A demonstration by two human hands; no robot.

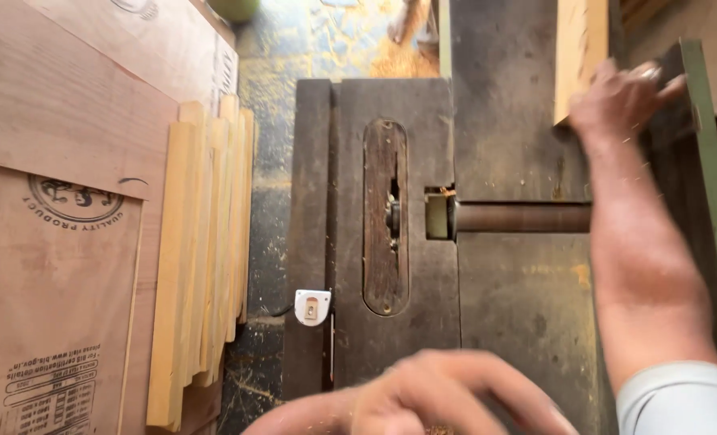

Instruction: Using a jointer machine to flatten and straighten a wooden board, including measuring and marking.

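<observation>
Two bare hands work over a dark, worn machine table (527,298). The right hand (620,101) reaches to the far right and rests on the near end of a pale wooden plank (580,48); its fingers spread narrowly across the board's right edge and the green fence (716,185) beside it, pressing rather than wrapping. The plank lies flat, running away toward the far side, just beyond the roller gap (523,217). The left hand (435,395) hovers blurred at the near edge, fingers loosely curled, holding nothing that can be made out. A white tape measure (312,307) sits left of the blade slot (386,216). Stacked wooden strips (201,258) lie on plywood sheets (60,242) far left.
</observation>
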